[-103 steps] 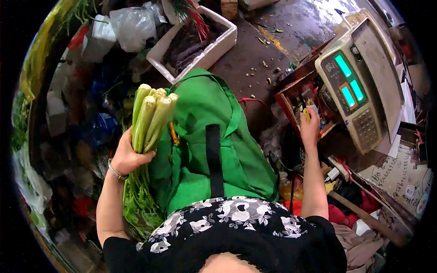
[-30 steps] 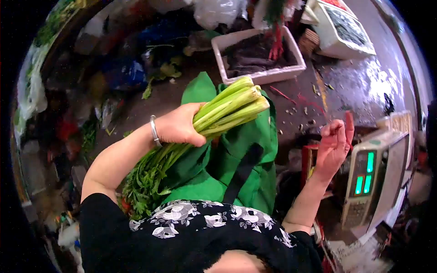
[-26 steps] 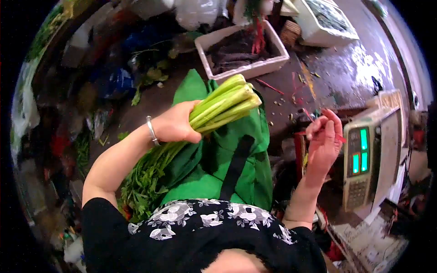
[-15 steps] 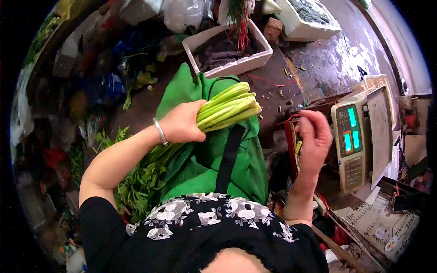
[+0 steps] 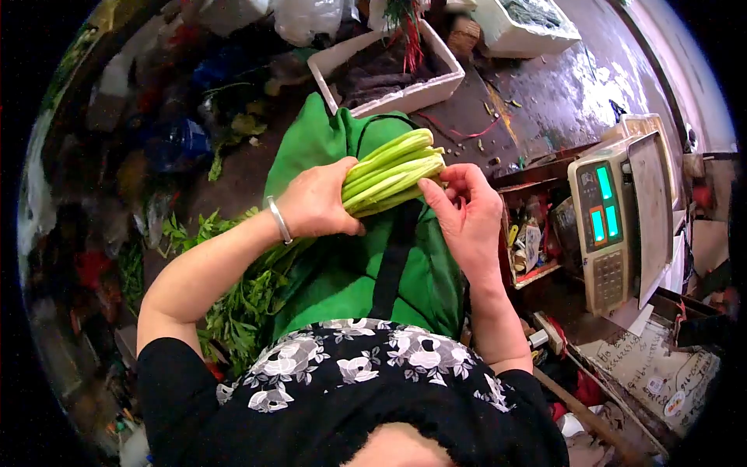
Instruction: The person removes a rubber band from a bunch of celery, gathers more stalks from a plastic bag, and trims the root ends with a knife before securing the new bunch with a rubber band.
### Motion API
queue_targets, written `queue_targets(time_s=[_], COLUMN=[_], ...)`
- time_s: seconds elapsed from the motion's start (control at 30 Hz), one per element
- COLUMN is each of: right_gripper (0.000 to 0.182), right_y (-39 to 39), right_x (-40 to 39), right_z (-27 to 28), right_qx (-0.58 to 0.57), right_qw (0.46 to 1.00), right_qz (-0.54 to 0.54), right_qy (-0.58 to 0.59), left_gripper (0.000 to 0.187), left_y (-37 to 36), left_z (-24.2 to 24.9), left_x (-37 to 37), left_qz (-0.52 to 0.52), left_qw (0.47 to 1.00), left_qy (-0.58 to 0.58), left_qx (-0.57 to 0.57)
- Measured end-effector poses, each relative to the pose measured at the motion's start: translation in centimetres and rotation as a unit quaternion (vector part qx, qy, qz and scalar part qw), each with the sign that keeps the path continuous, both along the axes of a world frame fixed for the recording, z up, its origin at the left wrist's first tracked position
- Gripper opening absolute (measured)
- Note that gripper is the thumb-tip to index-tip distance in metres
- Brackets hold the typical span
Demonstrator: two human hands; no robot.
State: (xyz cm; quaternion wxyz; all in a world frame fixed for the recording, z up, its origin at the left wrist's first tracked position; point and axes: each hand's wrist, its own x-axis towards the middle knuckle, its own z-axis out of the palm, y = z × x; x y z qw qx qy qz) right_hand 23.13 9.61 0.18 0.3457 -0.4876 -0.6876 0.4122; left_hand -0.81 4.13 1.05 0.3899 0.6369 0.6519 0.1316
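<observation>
My left hand (image 5: 317, 201), with a silver bangle at the wrist, is wrapped round a bunch of pale green celery (image 5: 397, 173) above my lap. The cut stalk ends point right, and the leaves (image 5: 241, 307) hang down at the left by my forearm. My right hand (image 5: 465, 204) is at the cut ends, its thumb and fingertips against the outer stalks in a pinch. A green apron (image 5: 342, 280) with a black strap lies under the bunch.
A digital scale (image 5: 607, 233) with lit displays stands at the right, beside an open box of small items (image 5: 533, 241). Ahead is a white foam box (image 5: 420, 95) with dark contents and red ties; another foam box (image 5: 525, 43) is behind it. Debris and greens lie at the left.
My right hand has moved left from beside the scale to the cut ends of the celery. My left hand still holds the bunch, shifted slightly right.
</observation>
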Motion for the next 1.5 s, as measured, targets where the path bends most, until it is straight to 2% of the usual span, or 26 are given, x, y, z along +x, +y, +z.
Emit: queue_targets(time_s=[0.13, 0.33, 0.4, 0.5, 0.63, 0.7, 0.8, 0.93, 1.07, 1.17, 1.3, 1.37, 1.4, 1.47, 1.5], right_gripper=[0.031, 0.028, 0.026, 0.024, 0.023, 0.024, 0.028, 0.035, 0.03, 0.025, 0.021, 0.02, 0.02, 0.022, 0.022], right_y=[0.0, 0.0, 0.3, 0.3, 0.3, 0.5, 0.9, 1.7, 2.4, 2.5, 2.5, 2.5, 2.5, 2.5, 2.5], right_x=[-0.5, -1.0, -0.8, -0.7, -0.7, -0.5, 0.0, 0.8, 1.3, 1.3, 1.5, 1.8, 1.9, 2.3, 2.5], right_z=[0.2, -1.0, -1.3, -2.3, -1.9, -0.7, 0.2, -0.2, -0.3, -0.7, -1.9, -2.6, -2.4, -2.2, -2.0], right_qx=[-0.026, -0.116, -0.185, -0.16, -0.156, -0.175, -0.181, -0.101, -0.032, 0.017, 0.023, -0.077, -0.078, -0.163, -0.169], right_qw=[0.999, 0.988, 0.97, 0.971, 0.97, 0.979, 0.981, 0.992, 0.992, 0.991, 0.992, 0.992, 0.992, 0.976, 0.976], right_qz=[-0.003, 0.0, 0.013, 0.024, 0.025, 0.022, 0.034, 0.077, 0.114, 0.13, 0.122, 0.08, 0.08, 0.05, 0.058], right_qy=[-0.035, 0.097, 0.154, 0.177, 0.184, 0.105, 0.053, 0.009, -0.031, 0.002, 0.003, 0.058, 0.057, 0.136, 0.127], left_gripper=[0.076, 0.087, 0.09, 0.094, 0.093, 0.091, 0.086, 0.08, 0.078, 0.078, 0.077, 0.077, 0.076, 0.076, 0.075], left_y=[-0.1, -0.6, -0.5, -0.4, -0.2, -0.2, -0.1, 0.0, 0.1, 0.1, 0.1, -0.1, -0.1, -0.2, -0.3], left_z=[1.0, 0.7, -0.3, -0.7, -0.9, -0.6, -0.4, -0.4, -0.4, -0.2, -0.2, -0.2, -0.1, -0.1, -0.1], left_x=[0.8, 0.8, 0.2, -0.3, -0.4, -0.4, -0.3, -0.2, -0.2, -0.2, -0.1, 0.0, 0.1, 0.2, 0.3], left_qz=[0.004, -0.01, -0.016, -0.021, -0.026, -0.024, -0.021, -0.026, -0.024, -0.025, -0.02, -0.016, -0.015, -0.013, -0.011], left_qw=[0.998, 0.999, 1.0, 1.0, 0.999, 1.0, 1.0, 0.999, 0.999, 0.999, 1.0, 1.0, 1.0, 1.0, 1.0], left_qy=[0.051, 0.052, 0.024, -0.011, -0.025, -0.02, -0.014, -0.016, -0.022, -0.024, -0.019, -0.016, -0.01, -0.005, 0.005], left_qx=[-0.03, -0.001, 0.01, 0.012, 0.003, -0.003, -0.011, -0.013, -0.013, -0.018, -0.011, -0.006, -0.008, -0.01, 0.0])
